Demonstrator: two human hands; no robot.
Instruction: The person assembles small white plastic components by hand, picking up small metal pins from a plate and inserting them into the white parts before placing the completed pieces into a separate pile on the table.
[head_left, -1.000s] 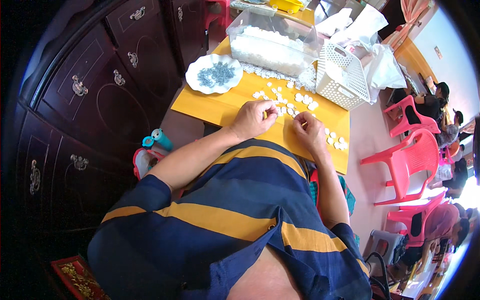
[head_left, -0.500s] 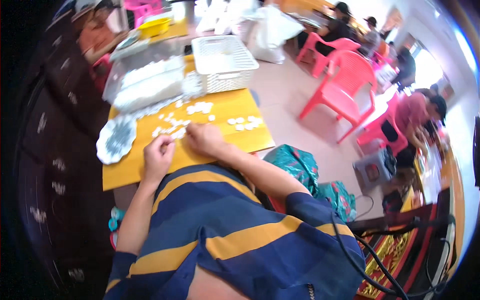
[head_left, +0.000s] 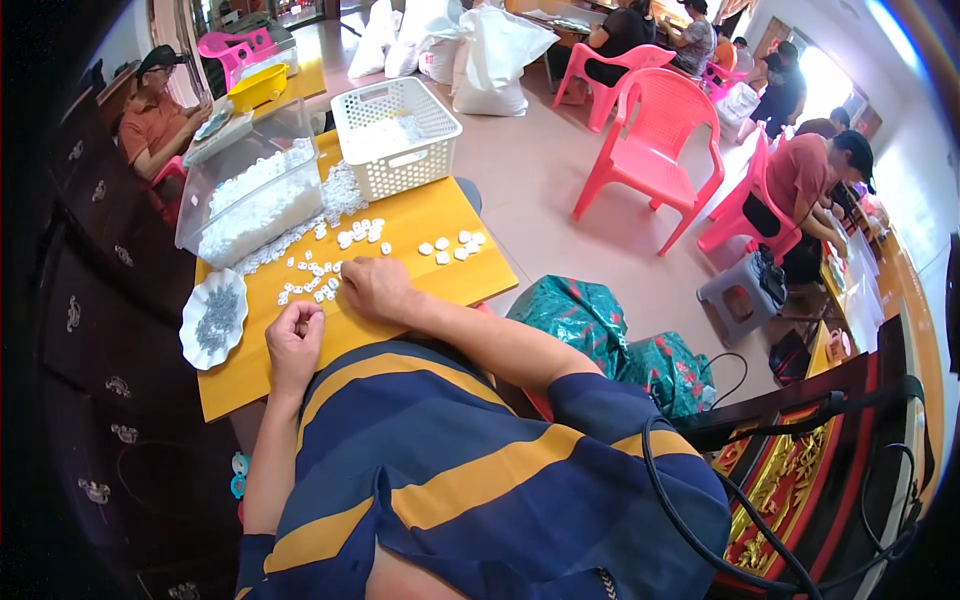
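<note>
The yellow table has bare room at its 6 o'clock edge. A clear bin sits at 11 o'clock, a white basket at 12, a white plate at 8. Small white pieces lie mid-table. The right hand rests curled beside them; the left hand is a fist near the edge. The view has swung since before; the hands are now apart.

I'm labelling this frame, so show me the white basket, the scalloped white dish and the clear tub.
white basket (head_left: 396, 150), head view, front wall.
scalloped white dish (head_left: 192, 335), head view, left rim.
clear tub (head_left: 262, 212), head view, front wall.
</note>
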